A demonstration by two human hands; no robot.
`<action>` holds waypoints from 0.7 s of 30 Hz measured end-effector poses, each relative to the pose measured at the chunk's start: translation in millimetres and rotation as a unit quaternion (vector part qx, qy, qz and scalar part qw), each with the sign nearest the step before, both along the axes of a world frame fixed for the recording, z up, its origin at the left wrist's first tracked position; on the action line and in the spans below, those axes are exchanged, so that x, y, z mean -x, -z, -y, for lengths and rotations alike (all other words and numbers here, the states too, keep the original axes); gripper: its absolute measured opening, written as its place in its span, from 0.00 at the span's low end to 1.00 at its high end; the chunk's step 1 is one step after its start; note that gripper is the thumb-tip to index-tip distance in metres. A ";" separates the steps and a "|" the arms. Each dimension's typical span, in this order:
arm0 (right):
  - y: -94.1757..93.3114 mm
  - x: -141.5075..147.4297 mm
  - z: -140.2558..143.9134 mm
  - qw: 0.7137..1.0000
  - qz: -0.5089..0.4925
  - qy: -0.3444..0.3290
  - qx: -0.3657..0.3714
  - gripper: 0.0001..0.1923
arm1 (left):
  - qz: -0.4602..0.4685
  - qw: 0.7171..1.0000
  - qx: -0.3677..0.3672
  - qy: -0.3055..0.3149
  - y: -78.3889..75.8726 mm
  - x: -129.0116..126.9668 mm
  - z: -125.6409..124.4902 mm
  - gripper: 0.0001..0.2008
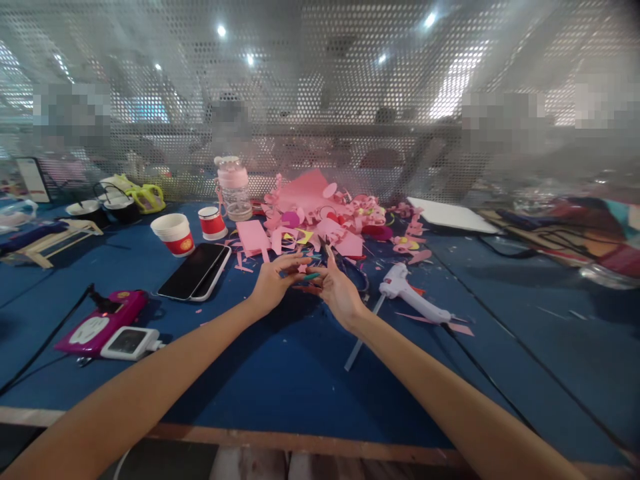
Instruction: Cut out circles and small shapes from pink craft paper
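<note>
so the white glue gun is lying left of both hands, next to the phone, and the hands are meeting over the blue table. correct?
Not quite. In the head view the white glue gun lies to the right of the hands, away from the phone, which is on the left. The rest holds: the left hand and right hand meet over the blue table.

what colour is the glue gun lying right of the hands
White, seen in the head view: the glue gun lies on the blue table.

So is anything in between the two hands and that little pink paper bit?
Nothing visible. Both the left hand and right hand already pinch the paper bit together above the blue table.
</note>
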State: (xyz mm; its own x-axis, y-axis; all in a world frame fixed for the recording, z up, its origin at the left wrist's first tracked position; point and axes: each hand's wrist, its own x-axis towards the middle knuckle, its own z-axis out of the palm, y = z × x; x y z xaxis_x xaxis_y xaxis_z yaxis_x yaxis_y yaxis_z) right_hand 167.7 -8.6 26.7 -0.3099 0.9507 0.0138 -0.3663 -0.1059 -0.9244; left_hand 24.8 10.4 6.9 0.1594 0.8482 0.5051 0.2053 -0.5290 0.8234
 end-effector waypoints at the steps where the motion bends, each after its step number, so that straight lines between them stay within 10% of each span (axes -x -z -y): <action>1: 0.0 0.0 -0.4 1.000 0.000 0.000 0.003 0.25 | -0.003 1.000 -0.005 -0.002 0.8 0.4 -0.6 0.12; 12: 1.1 -3.5 -1.3 0.999 0.016 0.037 -0.004 0.26 | -0.016 0.997 -0.049 -0.055 -0.7 4.2 1.9 0.12; 21: -1.5 -14.3 -12.3 0.968 0.008 0.252 0.002 0.23 | 0.020 0.994 0.000 -0.107 -0.6 9.2 -8.7 0.13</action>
State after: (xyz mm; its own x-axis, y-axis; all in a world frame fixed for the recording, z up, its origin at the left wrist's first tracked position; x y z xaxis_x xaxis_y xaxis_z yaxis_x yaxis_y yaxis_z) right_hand 182.1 3.7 28.3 0.1932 0.9811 0.0079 -0.3580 0.0779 -0.9305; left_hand 15.6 19.1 7.4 -0.0451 0.8603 0.5077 0.2810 -0.4768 0.8329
